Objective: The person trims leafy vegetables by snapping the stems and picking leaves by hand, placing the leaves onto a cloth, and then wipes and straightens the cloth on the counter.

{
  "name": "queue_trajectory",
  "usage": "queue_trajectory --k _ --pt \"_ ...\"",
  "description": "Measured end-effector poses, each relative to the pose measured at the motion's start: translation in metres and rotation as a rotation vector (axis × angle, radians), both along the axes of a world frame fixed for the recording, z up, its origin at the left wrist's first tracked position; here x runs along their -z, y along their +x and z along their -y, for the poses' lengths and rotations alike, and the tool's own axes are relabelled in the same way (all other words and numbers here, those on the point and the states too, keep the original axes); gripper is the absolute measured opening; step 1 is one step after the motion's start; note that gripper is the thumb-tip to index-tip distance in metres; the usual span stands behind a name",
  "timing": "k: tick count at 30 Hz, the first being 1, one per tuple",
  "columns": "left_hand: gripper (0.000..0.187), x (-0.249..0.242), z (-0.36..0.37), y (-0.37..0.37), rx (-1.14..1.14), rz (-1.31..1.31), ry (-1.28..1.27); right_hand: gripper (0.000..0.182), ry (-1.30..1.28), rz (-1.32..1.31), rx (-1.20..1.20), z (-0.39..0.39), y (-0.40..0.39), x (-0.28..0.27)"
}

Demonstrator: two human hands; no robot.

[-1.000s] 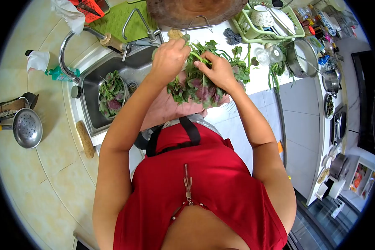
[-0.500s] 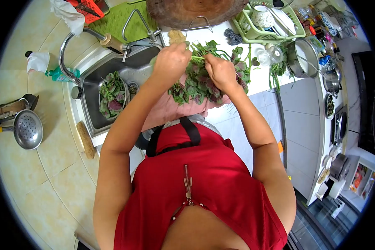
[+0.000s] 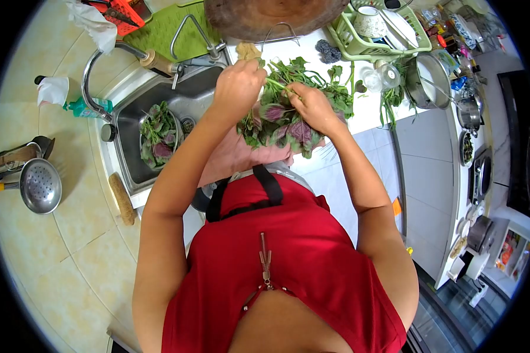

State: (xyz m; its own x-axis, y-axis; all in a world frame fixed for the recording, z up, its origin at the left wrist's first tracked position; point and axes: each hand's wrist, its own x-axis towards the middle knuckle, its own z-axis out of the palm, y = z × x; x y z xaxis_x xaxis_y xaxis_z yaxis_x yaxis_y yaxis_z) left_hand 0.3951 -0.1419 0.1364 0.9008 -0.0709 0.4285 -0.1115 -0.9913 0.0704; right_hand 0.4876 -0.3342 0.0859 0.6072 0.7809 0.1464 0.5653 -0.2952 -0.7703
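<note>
A green stem (image 3: 275, 84) of leafy amaranth stretches between my two hands above the counter. My left hand (image 3: 239, 83) is closed with its fingertips pinching the stem's left end. My right hand (image 3: 313, 107) grips the same stem farther right, and purple-green leaves (image 3: 297, 132) hang below it. Beneath and behind the hands lies a heap of amaranth (image 3: 303, 72) with green and purple leaves. In the sink (image 3: 200, 88) to the left, more amaranth (image 3: 158, 132) sits in a bowl, mostly covered by the leaves.
A faucet (image 3: 88, 82) curves over the sink's left side. Behind the heap stand a round wooden board (image 3: 271, 20) and a green dish rack (image 3: 350, 41). A metal pot (image 3: 427, 82), glass jars (image 3: 388, 76) and loose green stalks (image 3: 390, 109) are at the right.
My left hand has shifted slightly left and toward me, and my right hand a little left and down. Large purple leaves now hang more visibly below the right hand.
</note>
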Motion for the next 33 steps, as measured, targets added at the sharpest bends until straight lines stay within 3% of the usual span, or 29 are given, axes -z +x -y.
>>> queue_trajectory --k 1,6,9,10,11,12,16,21,26,30,33 --pt "0.009 0.001 0.001 -0.001 0.02 -0.004 -0.005 0.018 -0.084 0.268 0.039 0.0 -0.001 0.001" --pt "0.012 0.011 0.026 -0.005 0.019 -0.054 -0.057 0.019 -0.022 0.073 0.281 -0.003 0.005 0.006" --pt "0.012 0.009 0.028 -0.005 -0.014 -0.041 -0.045 0.023 0.126 -0.017 0.414 0.008 0.028 0.046" --pt "0.012 0.007 0.026 -0.008 -0.037 -0.041 -0.058 0.027 -0.01 0.073 0.484 0.027 0.052 0.064" --pt "0.012 0.005 0.018 -0.013 -0.057 -0.039 -0.067 0.024 0.338 -0.339 0.582 0.043 0.053 0.05" --pt "0.012 0.002 0.011 -0.016 -0.079 -0.035 -0.073 0.019 0.466 -0.542 0.551 0.06 0.057 0.037" --pt "0.016 0.001 -0.004 -0.012 -0.173 -0.105 -0.161 0.017 0.502 -0.803 0.51 0.114 0.06 0.009" --pt "0.017 0.003 0.029 0.043 0.049 -0.084 -0.31 0.018 0.674 -1.15 0.515 0.133 0.045 0.014" --pt "0.038 0.005 0.057 0.093 0.274 -0.229 -0.467 0.023 0.445 -1.102 0.456 0.131 0.028 0.019" --pt "0.056 0.038 0.026 0.082 0.166 -0.234 -0.637 0.02 0.445 -1.132 0.431 0.151 0.027 0.035" --pt "0.069 0.082 -0.014 0.04 -0.216 -0.647 -0.502 0.018 0.305 -0.876 0.545 0.153 0.022 0.05"
